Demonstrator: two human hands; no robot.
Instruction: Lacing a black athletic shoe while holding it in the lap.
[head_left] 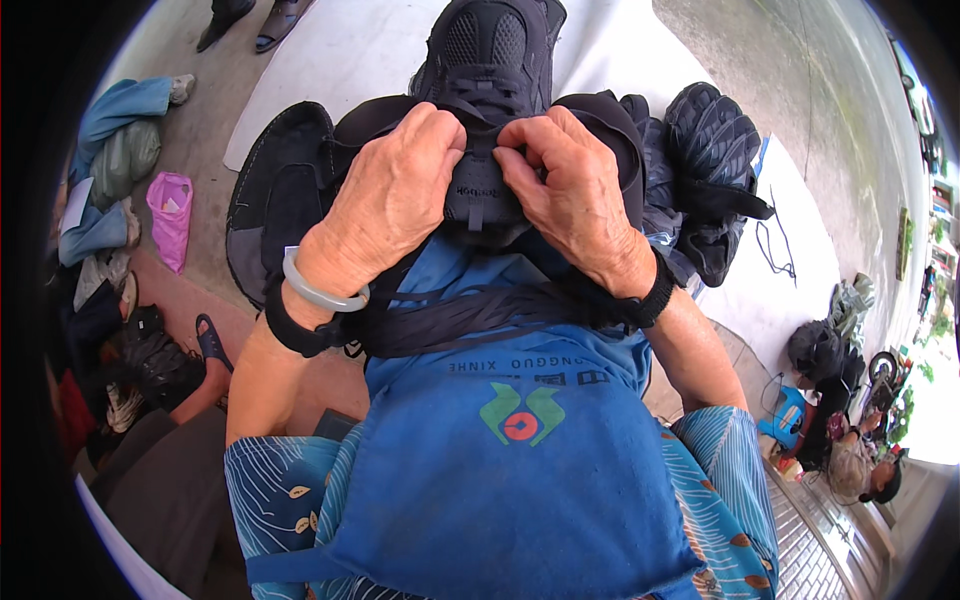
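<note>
A black sneaker [490,60] points away from me, its tongue [478,185] turned toward me between my hands. My left hand [395,190] is closed in a pinch at the left edge of the lacing. At the right edge, my right hand [575,180] pinches with thumb and forefinger. Black shoelace appears to run at both sets of fingertips, though the fingers partly hide it. Across my lap, over a blue apron [510,450], lies a bundle of loose black shoelaces [470,318].
Another black shoe [280,200] lies to the left, and several black shoes [710,150] are piled at the right on a white sheet [350,60]. People sit at both sides. A pink bag [170,215] stands at left; a person's feet [250,22] show at the far left.
</note>
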